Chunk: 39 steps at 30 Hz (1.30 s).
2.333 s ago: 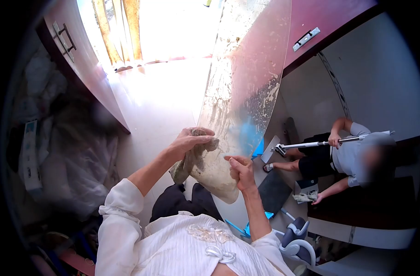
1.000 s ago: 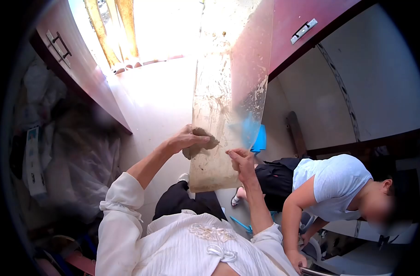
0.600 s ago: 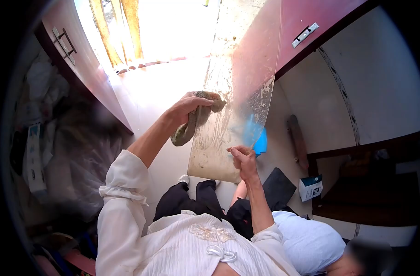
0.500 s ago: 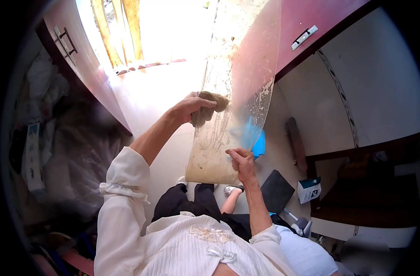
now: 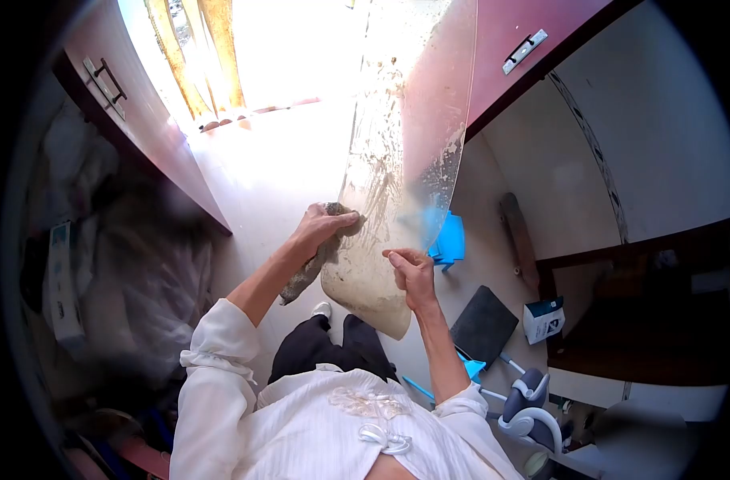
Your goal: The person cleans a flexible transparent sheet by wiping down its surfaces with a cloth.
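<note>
A long clear plastic sheet, smeared with whitish streaks and specks, hangs in front of me from the top of the view. Its lower end curls upward near my trousers. My left hand is closed around a grey-green rag at the sheet's left edge; part of the rag dangles below the wrist. Whether those fingers also pinch the sheet is hard to see. On the right side, my right hand pinches the sheet between thumb and fingers.
Pink doors with handles stand left and right of a glaring doorway. A blue stool is partly behind the sheet. Rightward lie a dark flat pad, a white-and-green bag, a skateboard-like board and a grey-armed chair.
My left hand has moved down with the rag, which now hangs loose below it. The sheet's lower end has curled. A bare leg and white clothing of another person at lower right are gone.
</note>
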Motion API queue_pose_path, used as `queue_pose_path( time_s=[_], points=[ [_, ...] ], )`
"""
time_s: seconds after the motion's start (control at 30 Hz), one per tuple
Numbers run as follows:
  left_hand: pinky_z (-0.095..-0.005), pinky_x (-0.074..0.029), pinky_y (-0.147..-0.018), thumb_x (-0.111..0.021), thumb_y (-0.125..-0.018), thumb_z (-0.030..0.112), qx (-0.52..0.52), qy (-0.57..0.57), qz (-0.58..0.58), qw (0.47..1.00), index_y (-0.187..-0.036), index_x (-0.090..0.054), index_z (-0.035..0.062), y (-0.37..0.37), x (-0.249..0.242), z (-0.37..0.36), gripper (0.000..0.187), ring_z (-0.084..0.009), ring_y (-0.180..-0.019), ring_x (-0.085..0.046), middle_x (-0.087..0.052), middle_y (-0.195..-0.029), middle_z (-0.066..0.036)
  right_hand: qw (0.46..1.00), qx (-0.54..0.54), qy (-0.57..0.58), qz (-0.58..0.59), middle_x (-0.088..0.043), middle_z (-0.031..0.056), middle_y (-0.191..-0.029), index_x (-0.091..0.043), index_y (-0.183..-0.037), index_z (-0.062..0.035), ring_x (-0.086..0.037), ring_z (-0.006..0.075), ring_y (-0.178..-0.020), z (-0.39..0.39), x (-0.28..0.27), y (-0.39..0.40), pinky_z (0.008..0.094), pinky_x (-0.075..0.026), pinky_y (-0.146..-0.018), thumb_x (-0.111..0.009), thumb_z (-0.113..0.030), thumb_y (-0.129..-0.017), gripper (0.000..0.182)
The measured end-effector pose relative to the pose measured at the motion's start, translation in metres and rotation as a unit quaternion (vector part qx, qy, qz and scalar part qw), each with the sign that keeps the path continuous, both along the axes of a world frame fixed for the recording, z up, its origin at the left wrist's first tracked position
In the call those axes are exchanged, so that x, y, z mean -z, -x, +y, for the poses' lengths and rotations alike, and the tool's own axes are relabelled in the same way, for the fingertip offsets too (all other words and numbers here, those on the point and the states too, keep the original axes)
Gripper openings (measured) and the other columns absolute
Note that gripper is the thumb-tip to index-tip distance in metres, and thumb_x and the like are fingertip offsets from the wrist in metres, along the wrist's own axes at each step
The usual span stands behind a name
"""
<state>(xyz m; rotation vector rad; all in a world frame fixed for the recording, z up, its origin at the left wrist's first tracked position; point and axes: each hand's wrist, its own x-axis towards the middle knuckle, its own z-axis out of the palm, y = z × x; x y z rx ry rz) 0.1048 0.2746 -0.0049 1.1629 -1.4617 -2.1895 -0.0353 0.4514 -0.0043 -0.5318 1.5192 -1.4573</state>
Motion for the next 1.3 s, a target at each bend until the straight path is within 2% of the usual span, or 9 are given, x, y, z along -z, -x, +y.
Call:
queue_pose_path(
  time_s=[0.17,0.23,0.3,0.4,0.43,0.57,0.67,0.9,1.3],
  points=[
    [-0.0291,-0.047,-0.044,-0.059,-0.085,0.017,-0.161,-0.024,0.004,0.987,-0.106,-0.057,-0.0052,-0.016,-0.018,-0.022,0.031,-0.0148,-0.052,-0.056,-0.055,-0.069,-0.006,1.0,0.003,0.0,-0.017,-0.038,-0.009,-0.053,-0.064,-0.1,0.0025,-0.026,0.0007,-0.039,-0.005,-0.005,0.003,0.0201,-0.017,-0.037,-0.059,-0.008,-0.083,0.02],
    [-0.0277,-0.048,-0.05,-0.056,-0.08,0.01,-0.193,-0.005,0.086,0.977,-0.119,-0.047,-0.0044,-0.016,-0.052,-0.007,0.042,-0.014,-0.058,-0.055,-0.052,-0.072,-0.005,1.0,0.001,-0.007,-0.03,-0.037,-0.0093,-0.052,-0.063,-0.103,0.0026,-0.026,0.0006,-0.039,-0.003,-0.007,0.001,0.0199,-0.017,-0.037,-0.057,-0.006,-0.083,0.023],
    [-0.0291,-0.049,-0.074,-0.054,-0.071,0.004,-0.093,0.219,0.066,0.969,-0.131,-0.035,-0.0058,-0.011,-0.072,0.022,0.064,-0.0168,-0.084,-0.055,-0.054,-0.093,-0.01,0.995,-0.028,0.033,-0.087,-0.037,-0.0092,-0.053,-0.06,-0.112,0.0018,-0.026,0.0011,-0.04,-0.002,-0.008,0.0,0.0208,-0.017,-0.037,-0.057,-0.003,-0.08,0.032],
    [-0.0367,-0.035,-0.098,-0.055,-0.071,-0.005,0.094,0.578,0.03,0.81,-0.135,-0.03,-0.0073,0.006,-0.037,0.077,0.069,-0.0362,-0.117,-0.041,-0.038,-0.134,-0.027,0.985,-0.066,0.041,-0.153,-0.039,-0.0079,-0.054,-0.053,-0.122,0.0008,-0.028,0.0006,-0.04,0.001,-0.005,-0.005,0.0195,-0.018,-0.037,-0.054,0.002,-0.077,0.046],
    [-0.0376,-0.036,-0.096,-0.056,-0.068,-0.007,0.122,0.714,0.009,0.69,-0.134,-0.031,-0.0078,0.008,-0.025,0.08,0.071,-0.037,-0.114,-0.043,-0.038,-0.134,-0.025,0.99,-0.027,0.024,-0.135,-0.04,-0.0072,-0.055,-0.051,-0.125,0.0009,-0.028,0.0006,-0.04,0.002,-0.004,-0.01,0.0192,-0.019,-0.036,-0.054,0.002,-0.076,0.049],
    [-0.0401,-0.04,-0.093,-0.049,-0.071,-0.006,-0.015,0.593,-0.054,0.803,-0.124,-0.042,-0.0106,0.044,-0.02,0.034,0.053,-0.0366,-0.101,-0.049,-0.049,-0.123,-0.026,0.98,-0.049,0.044,-0.187,-0.039,-0.007,-0.055,-0.049,-0.126,0.0022,-0.029,0.0013,-0.04,0.002,-0.017,-0.014,0.0188,-0.02,-0.037,-0.054,0.002,-0.075,0.052],
    [-0.042,-0.041,-0.092,-0.047,-0.076,-0.003,0.069,0.515,-0.044,0.853,-0.12,-0.046,-0.0076,0.034,-0.018,0.053,0.045,-0.0371,-0.099,-0.052,-0.057,-0.114,-0.023,0.979,-0.04,0.065,-0.187,-0.038,-0.0067,-0.054,-0.047,-0.128,0.0033,-0.029,0.0021,-0.04,0.006,-0.017,-0.012,0.0187,-0.02,-0.038,-0.052,0.002,-0.074,0.054],
    [-0.0387,-0.043,-0.089,-0.047,-0.076,-0.001,-0.033,0.535,0.028,0.844,-0.124,-0.045,-0.0049,0.051,-0.018,0.044,0.048,-0.0328,-0.098,-0.051,-0.054,-0.121,-0.017,0.981,-0.059,0.036,-0.181,-0.029,-0.0083,-0.053,-0.044,-0.131,-0.0001,-0.027,0.0031,-0.042,0.014,-0.026,-0.002,0.0187,-0.022,-0.041,-0.051,-0.002,-0.075,0.057],
    [-0.0391,-0.041,-0.093,-0.044,-0.083,0.005,-0.011,0.512,0.072,0.856,-0.125,-0.051,0.0016,0.063,-0.003,0.013,0.042,-0.033,-0.104,-0.053,-0.052,-0.127,-0.018,0.977,-0.059,0.03,-0.201,-0.028,-0.0087,-0.053,-0.045,-0.13,0.003,-0.028,0.0027,-0.042,0.017,-0.028,0.006,0.0185,-0.022,-0.041,-0.052,-0.003,-0.075,0.056]
  ],
)
